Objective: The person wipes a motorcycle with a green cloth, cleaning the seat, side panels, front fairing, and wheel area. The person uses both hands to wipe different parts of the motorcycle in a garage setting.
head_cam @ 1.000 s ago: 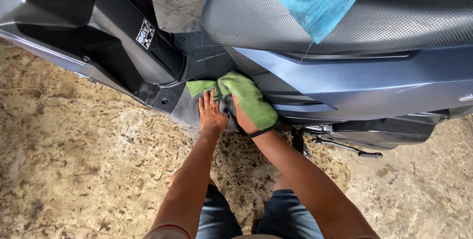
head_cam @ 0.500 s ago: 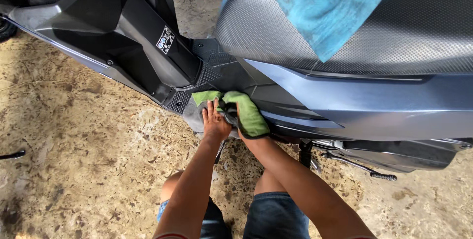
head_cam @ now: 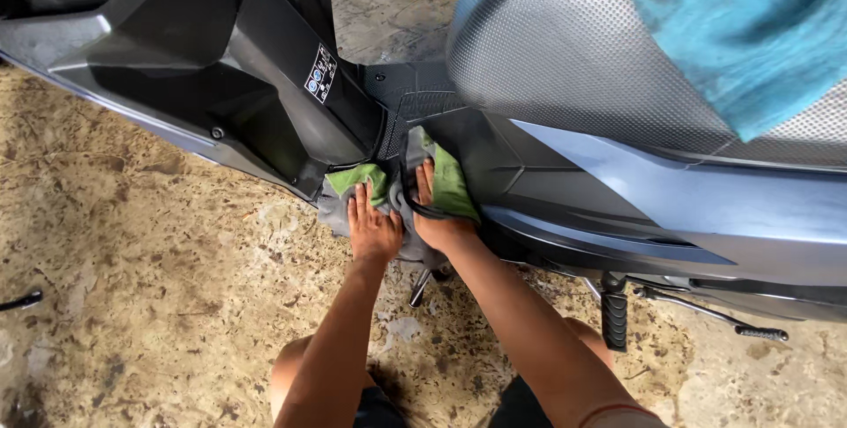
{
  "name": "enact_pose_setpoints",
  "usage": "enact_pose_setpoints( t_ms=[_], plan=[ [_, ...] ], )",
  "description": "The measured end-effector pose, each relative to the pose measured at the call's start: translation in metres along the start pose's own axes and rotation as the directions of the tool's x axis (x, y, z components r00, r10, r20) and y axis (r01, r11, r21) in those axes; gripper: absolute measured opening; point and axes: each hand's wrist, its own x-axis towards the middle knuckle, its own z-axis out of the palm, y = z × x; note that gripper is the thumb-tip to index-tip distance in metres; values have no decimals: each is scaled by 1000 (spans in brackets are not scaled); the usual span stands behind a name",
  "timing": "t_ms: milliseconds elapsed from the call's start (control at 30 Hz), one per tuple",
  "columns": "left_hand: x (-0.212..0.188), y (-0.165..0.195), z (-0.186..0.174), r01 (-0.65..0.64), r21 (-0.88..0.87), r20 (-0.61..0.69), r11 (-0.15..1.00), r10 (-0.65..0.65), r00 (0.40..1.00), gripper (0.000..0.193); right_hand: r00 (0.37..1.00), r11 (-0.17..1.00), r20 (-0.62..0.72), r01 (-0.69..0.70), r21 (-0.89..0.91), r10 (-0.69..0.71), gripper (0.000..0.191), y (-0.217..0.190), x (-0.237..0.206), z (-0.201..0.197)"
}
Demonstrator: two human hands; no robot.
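Both hands press the green cloth (head_cam: 450, 185) on the scooter's side panel (head_cam: 565, 190): left hand (head_cam: 375, 229) flat, right hand (head_cam: 432, 216) gripping cloth. Likely snag: cloth catching the kickstand (head_cam: 420, 287).

Scooter parked on rough ground

Mottled tan concrete floor (head_cam: 159, 304) carries the dark scooter (head_cam: 618, 207); its kickstand (head_cam: 421, 287) touches down just below the hands.

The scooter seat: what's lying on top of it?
A blue cloth is draped over the textured grey seat, covering its upper right part. Whatever the seat looks like beneath the cloth is hidden, and the cloth runs out of view.
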Motion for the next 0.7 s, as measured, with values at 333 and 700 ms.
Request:
enact_pose_setpoints(
  t_ms=[333,700],
  plan=[
    [48,-37,-4,-359,29,62,933,356,932,63,990,993,-94,-95,69,101,58,-2,64,25],
    [24,-70,8,-504,53,178,862,489,854,50,984,954,48,-155,-258,173,58,-37,13,57]
  ],
)
